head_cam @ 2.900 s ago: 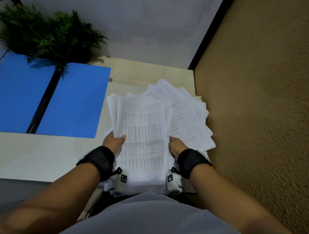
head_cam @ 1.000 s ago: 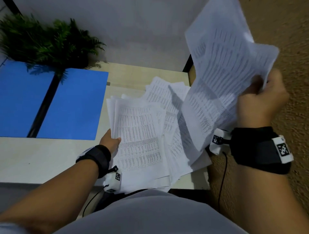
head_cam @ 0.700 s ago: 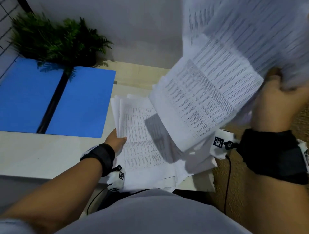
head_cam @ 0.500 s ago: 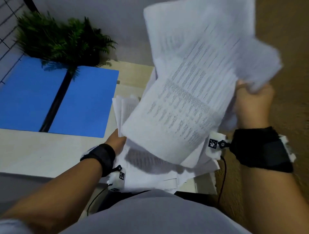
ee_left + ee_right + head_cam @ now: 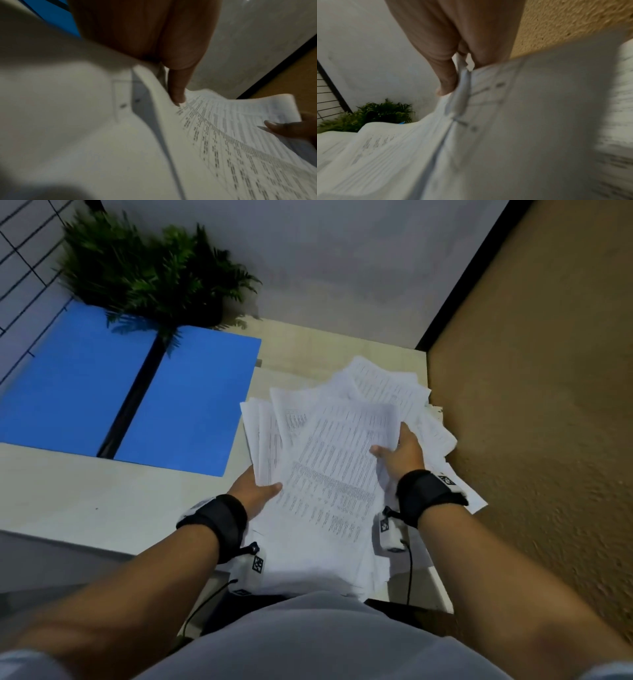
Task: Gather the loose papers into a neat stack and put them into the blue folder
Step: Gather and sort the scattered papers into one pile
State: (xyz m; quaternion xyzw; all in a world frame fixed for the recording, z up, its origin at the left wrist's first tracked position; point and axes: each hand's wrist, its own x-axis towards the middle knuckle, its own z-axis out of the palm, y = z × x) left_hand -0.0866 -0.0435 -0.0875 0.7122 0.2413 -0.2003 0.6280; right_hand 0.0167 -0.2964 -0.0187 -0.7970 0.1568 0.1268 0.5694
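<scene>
My left hand (image 5: 255, 491) and right hand (image 5: 399, 455) each grip many papers (image 5: 329, 470), print unreadable; one folder (image 5: 130, 392) upper left on the desk (image 5: 102, 505).

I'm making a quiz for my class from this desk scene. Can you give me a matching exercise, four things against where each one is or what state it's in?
Things:
1. folder
2. plant
3. papers
4. left hand

Places or states:
A. at the back, against the wall
B. fanned out unevenly, gripped on both sides
C. lying open and flat on the desk
D. thumb on top of the papers' left edge

Pairs: 1-C, 2-A, 3-B, 4-D
</scene>
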